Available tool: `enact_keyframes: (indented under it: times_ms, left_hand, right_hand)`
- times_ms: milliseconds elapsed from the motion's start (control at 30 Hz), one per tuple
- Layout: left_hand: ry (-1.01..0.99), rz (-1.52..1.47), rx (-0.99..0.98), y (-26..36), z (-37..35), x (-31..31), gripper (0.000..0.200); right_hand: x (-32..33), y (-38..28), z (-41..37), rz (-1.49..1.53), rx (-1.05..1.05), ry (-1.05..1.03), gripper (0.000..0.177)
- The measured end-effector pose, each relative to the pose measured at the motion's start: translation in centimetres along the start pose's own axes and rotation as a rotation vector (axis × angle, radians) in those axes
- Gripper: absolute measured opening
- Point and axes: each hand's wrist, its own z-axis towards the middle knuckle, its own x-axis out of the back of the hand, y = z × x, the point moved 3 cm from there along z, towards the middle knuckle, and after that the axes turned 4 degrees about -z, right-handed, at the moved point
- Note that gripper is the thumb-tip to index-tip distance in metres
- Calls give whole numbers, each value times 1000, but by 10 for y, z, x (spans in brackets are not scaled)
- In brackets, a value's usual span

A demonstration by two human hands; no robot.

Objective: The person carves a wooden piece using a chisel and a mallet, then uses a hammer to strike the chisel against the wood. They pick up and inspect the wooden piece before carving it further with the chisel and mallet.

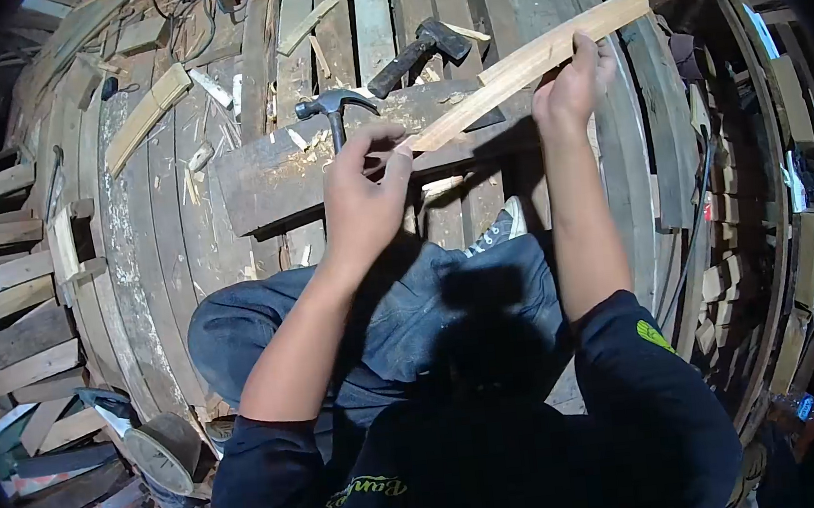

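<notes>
Dark printed T-shirt [486,467], nearest. Pale wood strip [521,67], raised over right end of timber beam [268,179]; left hand [366,182] pinching one end, right hand [571,89] gripping farther along. Claw hammer [334,103], beam's far edge. Axe [428,44], seemingly, beyond.

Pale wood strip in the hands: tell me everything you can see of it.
The strip is long, thin and light tan, apparently bare wood with streaky grain. Its far end looks cut square; along its upper edge a step makes it narrower toward the near end. It is held up, slanting away to the right, crossing above the beam in view. The left hand grips the narrow end; the right hand holds the wider part.
</notes>
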Motion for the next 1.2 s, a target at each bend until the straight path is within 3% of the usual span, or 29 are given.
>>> enact_keyframes:
  times_ms: [67, 233, 400, 467, 500, 600, 667, 733, 767, 867, 900, 967, 1000, 1100, 1133, 1200]
  left_hand:
    - [51, 350, -323, 8, -1, -1, 31]
    - [-165, 310, -123, 5, -7, -11, 40]
    - [-251, 222, -13, 3, -8, -10, 38]
    - [-402, -38, 124, 2, -6, -12, 35]
    - [-438, -40, 134, 2, -8, -13, 32]
    - [-611, -127, 290, 3, -10, -17, 33]
    - [-629, -90, 288, 3, -13, -20, 35]
    - [-599, -216, 330, -4, -14, -24, 37]
    - [-593, -306, 459, -8, -15, -25, 37]
    - [-549, -398, 505, -9, -11, -27, 30]
    - [-547, -397, 506, -9, -11, -28, 30]
    - [-502, -638, 742, -16, -15, -32, 26]
    - [-480, -779, 772, -16, -16, -33, 29]
    - [-570, -1169, 919, -13, -19, -33, 47]
    - [-570, -1168, 919, -13, -19, -31, 47]
    - [-760, -1321, 865, -5, -20, -31, 53]
  right_hand:
    - [-1, 0, 0, -20, -36, -10, 34]
    - [-11, 3, -11, -12, -138, -172, 30]
    - [-8, 10, -6, -41, -203, -233, 22]
    - [-14, 5, -12, 116, -553, -247, 29]
    - [-19, 4, -14, 173, -580, -177, 37]
    - [-4, 29, -6, 254, -719, -193, 30]
    - [-1, 39, -12, 374, -695, -216, 27]
    - [-15, 31, -29, 303, -607, -250, 24]
    - [-14, 39, -32, 269, -511, -307, 21]
    - [-35, 16, -52, 202, -454, -386, 16]
    - [-36, 15, -53, 212, -492, -518, 17]
    - [-33, 12, -52, 121, -434, -564, 18]
    - [-35, 8, -52, 30, -373, -608, 19]
    - [-35, 11, -52, 6, -310, -638, 24]
    - [-35, 11, -51, -56, -228, -660, 25]
    - [-33, 11, -50, -63, -224, -673, 26]
